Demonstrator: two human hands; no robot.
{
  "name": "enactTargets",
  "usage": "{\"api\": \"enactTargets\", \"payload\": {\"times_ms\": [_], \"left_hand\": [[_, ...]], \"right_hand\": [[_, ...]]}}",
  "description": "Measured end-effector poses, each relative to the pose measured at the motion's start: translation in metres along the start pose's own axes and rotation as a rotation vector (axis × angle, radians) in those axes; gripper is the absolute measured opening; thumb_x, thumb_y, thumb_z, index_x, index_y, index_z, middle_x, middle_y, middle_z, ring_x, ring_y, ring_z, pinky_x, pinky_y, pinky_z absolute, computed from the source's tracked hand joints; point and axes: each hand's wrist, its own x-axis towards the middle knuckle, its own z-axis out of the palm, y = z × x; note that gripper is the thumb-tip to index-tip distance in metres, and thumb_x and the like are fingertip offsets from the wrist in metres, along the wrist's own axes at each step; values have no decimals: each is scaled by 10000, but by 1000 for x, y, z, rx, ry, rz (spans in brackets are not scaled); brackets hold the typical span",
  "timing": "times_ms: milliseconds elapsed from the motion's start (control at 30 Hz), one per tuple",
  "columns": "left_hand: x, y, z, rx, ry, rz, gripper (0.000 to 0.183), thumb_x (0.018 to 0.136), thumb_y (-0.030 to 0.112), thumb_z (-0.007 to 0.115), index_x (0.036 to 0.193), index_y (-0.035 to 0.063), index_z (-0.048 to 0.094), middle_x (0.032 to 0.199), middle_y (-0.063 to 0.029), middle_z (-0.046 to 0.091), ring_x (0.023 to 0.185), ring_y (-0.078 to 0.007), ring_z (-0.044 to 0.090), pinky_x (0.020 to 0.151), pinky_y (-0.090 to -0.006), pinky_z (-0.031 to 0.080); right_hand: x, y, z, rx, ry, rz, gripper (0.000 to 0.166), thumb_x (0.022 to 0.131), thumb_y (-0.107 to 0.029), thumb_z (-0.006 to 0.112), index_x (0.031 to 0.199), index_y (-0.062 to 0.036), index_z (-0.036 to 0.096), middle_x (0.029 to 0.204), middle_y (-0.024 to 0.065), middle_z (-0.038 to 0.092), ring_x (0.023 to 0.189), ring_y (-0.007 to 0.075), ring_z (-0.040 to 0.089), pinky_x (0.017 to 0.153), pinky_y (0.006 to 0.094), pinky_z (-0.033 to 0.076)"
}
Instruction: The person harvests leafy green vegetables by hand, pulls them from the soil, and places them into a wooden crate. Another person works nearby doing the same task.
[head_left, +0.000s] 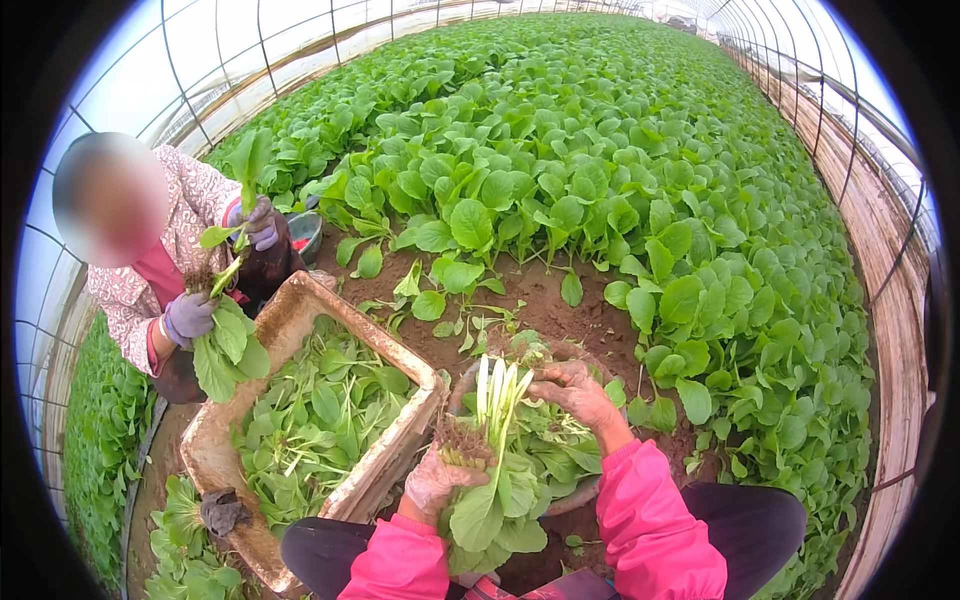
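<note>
My left hand (442, 484), in a thin translucent glove, grips a bunch of leafy greens (480, 517). Brown roots (463, 442) stick up above the fist, and the leaves hang down towards my lap. Several pale stems (499, 394) rise beside those roots, their own root ends upward. At the top of these stems, the thumb and fingers of my right hand (577, 394) close on the root end. Beneath both hands, more loose greens (562, 442) lie in a round basin (581, 495), whose rim is partly hidden.
A worn foam box (367, 315) holding loose greens (322, 409) stands to my left. A dark cloth (223, 511) hangs on its edge. Across it, a co-worker (202, 187) in purple gloves holds greens (229, 341). Dense rows of leafy plants (585, 142) fill the greenhouse beyond bare soil (525, 292).
</note>
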Motion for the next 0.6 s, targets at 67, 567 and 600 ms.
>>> {"api": "enactTargets", "payload": {"times_ms": [67,567,600], "left_hand": [[1,-5,-14,51,-38,-38,890,492,-60,730,1282,-3,323,940,-58,574,881,-228,559,806,-337,462],[12,13,29,408,-308,-120,423,700,-35,637,1114,29,580,1051,-18,624,946,-92,565,865,-246,424],[9,12,26,395,-290,-111,424,696,-37,640,1111,27,580,1049,-19,624,944,-93,565,863,-248,426]], "right_hand": [[5,-16,-4,-392,93,-205,200,810,-165,627,913,2,661,729,18,646,762,150,594,731,280,443],[3,-6,-19,35,216,-18,116,756,-125,670,832,-39,661,827,31,649,869,129,586,766,270,425],[6,-4,-20,194,272,-123,111,758,-121,669,836,-43,662,840,42,653,877,134,592,752,263,426]]}}
